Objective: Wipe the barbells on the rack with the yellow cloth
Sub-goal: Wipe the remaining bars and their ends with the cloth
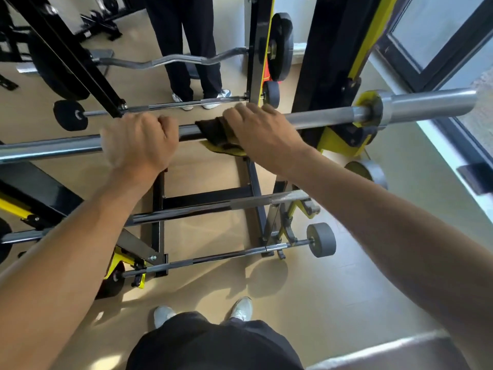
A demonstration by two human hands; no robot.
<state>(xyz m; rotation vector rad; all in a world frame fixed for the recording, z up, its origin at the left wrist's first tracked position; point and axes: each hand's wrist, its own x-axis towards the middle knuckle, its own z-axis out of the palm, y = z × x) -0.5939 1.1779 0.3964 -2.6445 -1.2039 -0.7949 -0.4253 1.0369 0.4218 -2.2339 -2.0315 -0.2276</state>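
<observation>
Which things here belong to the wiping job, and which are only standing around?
For the job:
yellow cloth, held on the bar by the right hand
top barbell, gripped by the left hand
lower barbells
rack

Only around:
curl bar
window frame

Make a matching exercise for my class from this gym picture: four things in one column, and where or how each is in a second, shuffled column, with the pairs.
Things
1. left hand
2. right hand
3. yellow cloth
4. curved bar

Places or states
A. wrapped round the top barbell, under a hand
B. on the far side of the rack, by someone's legs
C. grips the bare bar
D. presses the cloth onto the bar

Pairs: 1-C, 2-D, 3-A, 4-B
</observation>
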